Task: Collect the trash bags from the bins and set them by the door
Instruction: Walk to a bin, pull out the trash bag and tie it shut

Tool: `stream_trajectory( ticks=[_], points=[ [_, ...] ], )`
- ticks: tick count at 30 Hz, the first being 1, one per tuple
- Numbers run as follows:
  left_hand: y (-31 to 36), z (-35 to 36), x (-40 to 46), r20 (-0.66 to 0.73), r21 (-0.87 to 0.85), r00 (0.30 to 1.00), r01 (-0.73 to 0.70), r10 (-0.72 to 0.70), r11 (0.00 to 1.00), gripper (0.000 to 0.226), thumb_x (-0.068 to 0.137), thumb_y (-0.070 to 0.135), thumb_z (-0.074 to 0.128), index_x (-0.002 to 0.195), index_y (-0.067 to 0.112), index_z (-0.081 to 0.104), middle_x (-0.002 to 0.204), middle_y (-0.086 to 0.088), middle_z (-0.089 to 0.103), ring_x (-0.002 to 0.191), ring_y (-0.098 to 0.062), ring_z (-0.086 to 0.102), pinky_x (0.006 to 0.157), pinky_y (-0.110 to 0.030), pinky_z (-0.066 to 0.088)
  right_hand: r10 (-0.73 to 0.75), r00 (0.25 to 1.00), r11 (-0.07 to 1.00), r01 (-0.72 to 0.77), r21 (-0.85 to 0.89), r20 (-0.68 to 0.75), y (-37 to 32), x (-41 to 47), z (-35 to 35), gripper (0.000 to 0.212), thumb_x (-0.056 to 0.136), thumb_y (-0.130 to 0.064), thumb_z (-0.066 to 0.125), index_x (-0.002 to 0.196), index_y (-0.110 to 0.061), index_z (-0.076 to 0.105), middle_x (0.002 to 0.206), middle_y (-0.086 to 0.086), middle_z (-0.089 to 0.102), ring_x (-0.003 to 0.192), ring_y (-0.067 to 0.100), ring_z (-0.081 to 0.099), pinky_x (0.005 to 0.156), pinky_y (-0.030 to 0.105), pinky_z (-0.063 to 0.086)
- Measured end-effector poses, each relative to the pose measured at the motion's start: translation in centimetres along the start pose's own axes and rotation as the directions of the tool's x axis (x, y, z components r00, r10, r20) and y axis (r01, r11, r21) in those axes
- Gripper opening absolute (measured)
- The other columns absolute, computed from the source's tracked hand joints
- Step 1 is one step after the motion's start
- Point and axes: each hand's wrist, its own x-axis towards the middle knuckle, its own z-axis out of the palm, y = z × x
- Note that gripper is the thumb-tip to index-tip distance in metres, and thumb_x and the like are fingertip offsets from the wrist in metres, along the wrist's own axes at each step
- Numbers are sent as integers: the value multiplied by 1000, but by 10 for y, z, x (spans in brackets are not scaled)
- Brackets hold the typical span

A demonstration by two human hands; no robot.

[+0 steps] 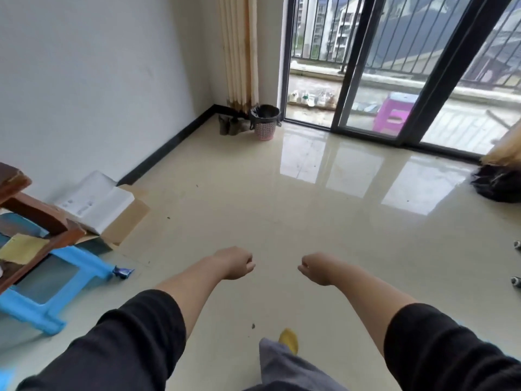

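Both my left hand [235, 263] and right hand [315, 268] hang loosely curled, holding nothing. Next I'd cross to the pink bin [265, 122] and lift its black liner [263, 112] by the rim.

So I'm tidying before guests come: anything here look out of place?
Yes: a blue stool lies tipped on its side at the left, and dark crumbs dot the floor. The bin stands upright.

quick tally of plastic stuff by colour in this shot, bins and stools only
pink bin lined with a black bag: 1
blue stool lying on its side, left: 1
purple and pink stool outside the glass door: 1
total: 3
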Motion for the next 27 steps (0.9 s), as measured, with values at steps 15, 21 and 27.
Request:
stream_trajectory(
  ticks=[15, 21, 27],
  points=[
    [-106, -219, 292, -2, -73, 1000, 30, -31, 997, 37, 98, 33, 36, 114, 10, 59, 122, -11, 60, 111, -29, 56, 87, -32, 44, -22, 999, 1000, 22, 9, -30, 79, 286, -258, 46, 102, -33, 25, 130, -3, 45, 136, 17, 50, 124, 32, 47, 99, 35, 38],
    [-187, -329, 409, -8, -30, 1000, -10, 10, 1000, 38, 98, 33, 35, 113, 9, 60, 122, -11, 60, 110, -29, 57, 86, -32, 44, 26, 999, 998, -24, 60, -24, 75, 405, -367, 47, 102, -33, 24, 131, -2, 44, 137, 17, 49, 125, 32, 47, 99, 34, 38],
    [-240, -408, 513, 32, 24, 999, -24, 24, 999, 39, 98, 35, 34, 115, 11, 59, 124, -11, 59, 111, -29, 56, 88, -34, 44, 39, 999, 994, -36, 107, -26, 80, 504, -457, 45, 102, -33, 25, 122, -2, 51, 127, 16, 55, 116, 32, 53, 91, 34, 41]
  ],
)
